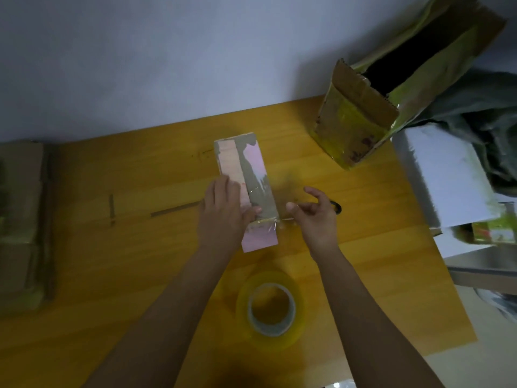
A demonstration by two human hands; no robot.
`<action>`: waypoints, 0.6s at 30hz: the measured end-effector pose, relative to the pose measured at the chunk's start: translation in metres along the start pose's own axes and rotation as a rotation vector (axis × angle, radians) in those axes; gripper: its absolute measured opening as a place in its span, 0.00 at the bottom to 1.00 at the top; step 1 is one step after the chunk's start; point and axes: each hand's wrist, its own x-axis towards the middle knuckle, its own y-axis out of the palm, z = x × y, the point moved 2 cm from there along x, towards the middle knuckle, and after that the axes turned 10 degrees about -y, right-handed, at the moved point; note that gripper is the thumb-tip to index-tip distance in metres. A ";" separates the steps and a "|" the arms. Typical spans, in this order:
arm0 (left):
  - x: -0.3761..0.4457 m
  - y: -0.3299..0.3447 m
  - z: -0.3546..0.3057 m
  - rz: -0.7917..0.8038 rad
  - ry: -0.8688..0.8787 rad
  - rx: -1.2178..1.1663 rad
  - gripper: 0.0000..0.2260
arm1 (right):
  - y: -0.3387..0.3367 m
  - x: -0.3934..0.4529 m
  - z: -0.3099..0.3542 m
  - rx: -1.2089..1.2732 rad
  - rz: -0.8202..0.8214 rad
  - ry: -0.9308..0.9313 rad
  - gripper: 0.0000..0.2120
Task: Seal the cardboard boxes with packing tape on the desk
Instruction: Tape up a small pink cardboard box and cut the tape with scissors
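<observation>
Far left: stack of flat cardboard (21, 225) at bench edge, blurred, partly out of view.
Bench (112, 275): yellow wood grain, set against pale wall.
Left of centre: two thin brown strips (173, 210) lying flat on bench, one short and upright in view, one long and slanted; apart from each other.
Left hand (223, 217): palm down on near left part of small box, fingers straight, thumb pressed along top face. Grip flat and spread, pinching nothing.
Small box (246, 177): centre of bench, long axis running away from viewer; grey cardboard top with glossy pinkish patches; clear tape film across near end and down near face.
Tape roll (270, 309): yellowish clear roll, lying flat on bench, nearer viewer than small box, between the two forearms, touched by neither.
Right hand (314, 217): just right of small box's near corner, fingers loosely curled, thumb and forefinger drawn together at clear tape edge; actual pinch on tape too faint to tell.
Dark object (337, 207): partly hidden behind right hand, on bench; identity unclear.
Right rear: large open box (358, 127), tilted, flaps up, yellow-green tape on faces, dark inside.
Far right: white block (447, 175) beside bench, grey cloth (489, 121) behind it.
</observation>
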 end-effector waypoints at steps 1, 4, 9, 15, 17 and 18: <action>0.001 0.003 0.000 -0.014 0.022 -0.013 0.29 | 0.001 0.003 0.001 -0.039 0.009 -0.015 0.22; 0.000 0.009 0.003 -0.022 0.028 -0.085 0.29 | 0.015 0.005 -0.001 -0.125 0.058 0.009 0.23; -0.001 0.011 0.004 -0.048 0.043 -0.123 0.30 | 0.010 -0.005 -0.003 -0.419 0.140 -0.115 0.24; -0.001 0.015 0.004 -0.096 0.022 -0.188 0.27 | 0.006 -0.032 0.023 0.120 0.103 -0.090 0.18; -0.001 0.017 0.004 -0.085 0.000 -0.229 0.27 | 0.027 -0.039 0.012 0.190 0.246 0.033 0.21; -0.001 0.017 0.004 -0.077 -0.011 -0.248 0.27 | 0.035 -0.039 0.004 0.196 0.269 0.081 0.22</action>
